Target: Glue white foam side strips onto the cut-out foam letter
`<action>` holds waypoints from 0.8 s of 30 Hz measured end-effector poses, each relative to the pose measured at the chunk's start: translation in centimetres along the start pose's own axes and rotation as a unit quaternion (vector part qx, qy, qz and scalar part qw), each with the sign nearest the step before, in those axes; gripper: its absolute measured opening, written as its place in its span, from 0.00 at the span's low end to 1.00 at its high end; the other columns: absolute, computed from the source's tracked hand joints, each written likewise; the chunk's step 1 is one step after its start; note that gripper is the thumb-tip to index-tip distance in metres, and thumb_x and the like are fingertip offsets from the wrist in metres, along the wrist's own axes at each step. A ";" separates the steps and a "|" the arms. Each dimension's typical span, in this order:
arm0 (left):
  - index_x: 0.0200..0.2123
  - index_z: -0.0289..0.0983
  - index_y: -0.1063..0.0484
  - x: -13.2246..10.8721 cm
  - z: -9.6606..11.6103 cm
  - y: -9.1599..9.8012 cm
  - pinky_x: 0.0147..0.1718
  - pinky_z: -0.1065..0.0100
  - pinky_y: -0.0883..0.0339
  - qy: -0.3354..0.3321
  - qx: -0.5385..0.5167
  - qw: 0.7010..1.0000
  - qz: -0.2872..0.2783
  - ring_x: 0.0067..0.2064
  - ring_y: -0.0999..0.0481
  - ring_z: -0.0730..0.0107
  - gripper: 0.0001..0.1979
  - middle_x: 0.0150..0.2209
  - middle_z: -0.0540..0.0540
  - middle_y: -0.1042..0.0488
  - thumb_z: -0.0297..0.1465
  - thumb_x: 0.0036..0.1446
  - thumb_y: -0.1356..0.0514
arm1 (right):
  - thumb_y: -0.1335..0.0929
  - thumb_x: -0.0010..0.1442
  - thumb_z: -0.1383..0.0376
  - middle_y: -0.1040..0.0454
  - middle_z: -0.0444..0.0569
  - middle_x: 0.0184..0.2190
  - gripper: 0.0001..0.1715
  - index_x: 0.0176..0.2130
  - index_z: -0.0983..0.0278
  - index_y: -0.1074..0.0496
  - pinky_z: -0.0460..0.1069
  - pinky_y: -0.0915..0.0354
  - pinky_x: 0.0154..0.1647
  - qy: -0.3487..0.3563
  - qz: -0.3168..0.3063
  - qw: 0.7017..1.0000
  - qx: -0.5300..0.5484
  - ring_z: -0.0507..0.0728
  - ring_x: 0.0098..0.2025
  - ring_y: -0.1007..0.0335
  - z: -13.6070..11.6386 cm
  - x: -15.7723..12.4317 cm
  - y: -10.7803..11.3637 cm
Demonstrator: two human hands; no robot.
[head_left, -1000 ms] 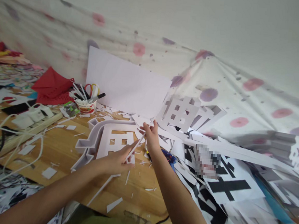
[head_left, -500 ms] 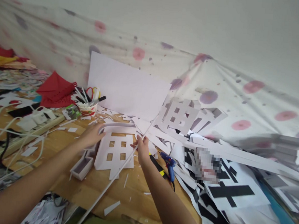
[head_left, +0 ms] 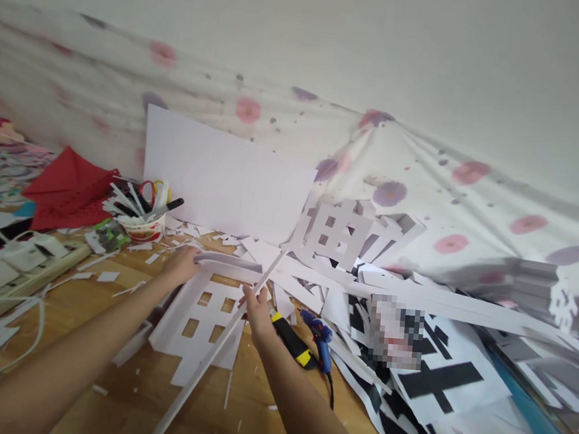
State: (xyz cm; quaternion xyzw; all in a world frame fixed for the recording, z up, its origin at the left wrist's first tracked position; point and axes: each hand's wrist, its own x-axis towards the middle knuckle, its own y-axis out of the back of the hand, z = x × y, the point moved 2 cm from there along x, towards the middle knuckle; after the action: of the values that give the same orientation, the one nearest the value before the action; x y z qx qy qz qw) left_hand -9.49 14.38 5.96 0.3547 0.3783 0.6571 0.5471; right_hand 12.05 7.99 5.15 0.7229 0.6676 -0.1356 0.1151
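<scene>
A white cut-out character (head_left: 203,342) with square holes lies on the wooden table, a raised white strip (head_left: 228,261) standing along its top and left edges. My left hand (head_left: 181,267) is closed on the character's edging at its upper left corner; the fingertips are partly hidden. In my right hand (head_left: 260,314), pinched between thumb and fingers, is a long, narrow white strip (head_left: 208,361). It runs diagonally over the character, from the bottom edge of the view up to the back. Just right of that hand lie a black and yellow utility knife (head_left: 292,341) and a blue glue gun (head_left: 323,343).
Behind stand a white board (head_left: 222,178) and finished white letters (head_left: 336,231). A tub (head_left: 145,228) of glue sticks and scissors is at the back left, near a power strip (head_left: 39,277). Printed sheets (head_left: 451,383) and paper offcuts (head_left: 308,289) spread to the right.
The view has swung slightly right. My right hand has shifted down along with the long strip, nearer the character. My left hand stays at the character's upper left corner.
</scene>
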 end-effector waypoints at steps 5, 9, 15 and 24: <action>0.43 0.35 0.30 2.3 2.5 -1.2 0.54 0.58 0.44 -0.065 -0.067 0.996 -0.015 0.53 0.33 0.54 0.20 0.49 0.38 0.29 0.31 0.44 0.45 | 0.32 0.49 0.56 0.35 0.38 0.21 0.17 0.33 0.60 0.42 0.42 0.37 0.20 -0.032 -0.019 0.999 0.031 0.50 0.24 0.34 0.1 -0.4 -1.4; 0.47 0.35 0.32 3.5 4.1 -2.2 0.53 0.61 0.42 -0.106 -0.134 0.984 -0.044 0.52 0.32 0.59 0.24 0.51 0.40 0.30 0.35 0.45 0.44 | 0.32 0.50 0.60 0.34 0.38 0.23 0.14 0.31 0.61 0.43 0.42 0.36 0.20 -0.064 -0.022 0.996 0.062 0.49 0.24 0.33 -0.2 -0.9 -2.6; 0.49 0.34 0.34 3.9 6.5 -2.4 0.53 0.61 0.41 -0.119 -0.225 0.964 -0.076 0.53 0.33 0.59 0.26 0.52 0.39 0.31 0.38 0.46 0.45 | 0.32 0.52 0.61 0.34 0.40 0.25 0.14 0.32 0.61 0.44 0.43 0.34 0.20 -0.059 0.001 0.992 0.113 0.49 0.24 0.32 -1.1 -0.2 -3.5; 0.55 0.41 0.39 -2.7 8.0 0.0 0.47 0.63 0.36 -0.131 -0.253 0.932 -0.223 0.51 0.31 0.58 0.36 0.53 0.42 0.32 0.46 0.42 0.39 | 0.38 0.58 0.60 0.33 0.47 0.38 0.12 0.40 0.58 0.47 0.47 0.29 0.23 0.049 -0.051 0.997 0.023 0.52 0.31 0.28 0.8 1.4 -6.3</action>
State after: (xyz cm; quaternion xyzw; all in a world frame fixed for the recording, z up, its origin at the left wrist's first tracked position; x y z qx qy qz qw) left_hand -1.99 12.55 9.51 0.1940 0.1939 0.5398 0.7959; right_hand 5.88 9.51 3.97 0.6964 0.7050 -0.1207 0.0583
